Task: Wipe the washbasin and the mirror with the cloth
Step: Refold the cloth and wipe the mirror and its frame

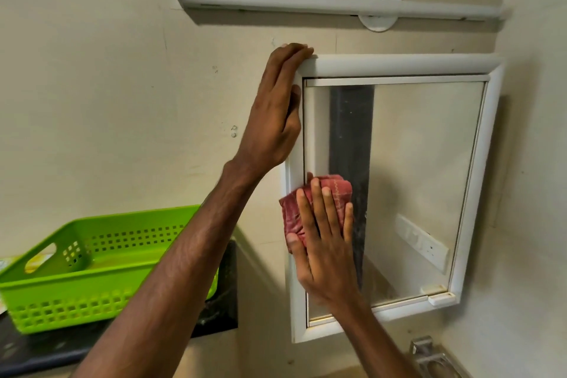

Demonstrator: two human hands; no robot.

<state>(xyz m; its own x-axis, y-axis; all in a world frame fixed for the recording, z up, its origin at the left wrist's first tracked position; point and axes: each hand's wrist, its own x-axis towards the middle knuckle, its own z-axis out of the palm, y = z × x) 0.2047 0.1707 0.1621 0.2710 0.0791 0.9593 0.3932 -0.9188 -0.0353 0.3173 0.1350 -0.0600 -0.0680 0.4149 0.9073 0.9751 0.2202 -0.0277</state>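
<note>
While the left hand (273, 120) lies flat, fingers straight, steadying the frame (399, 63), the right hand (325, 242) presses the cloth (294, 215) under straight fingers onto the mirror (414, 178), so mirror-wiping is in hand and the next stroke likely sweeps rightward from that palm.

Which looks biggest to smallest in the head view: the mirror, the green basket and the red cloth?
1. Mirror, largest.
2. Green basket, second, though the left arm hides part of it.
3. Red cloth, smallest, partly under the right hand.
</note>
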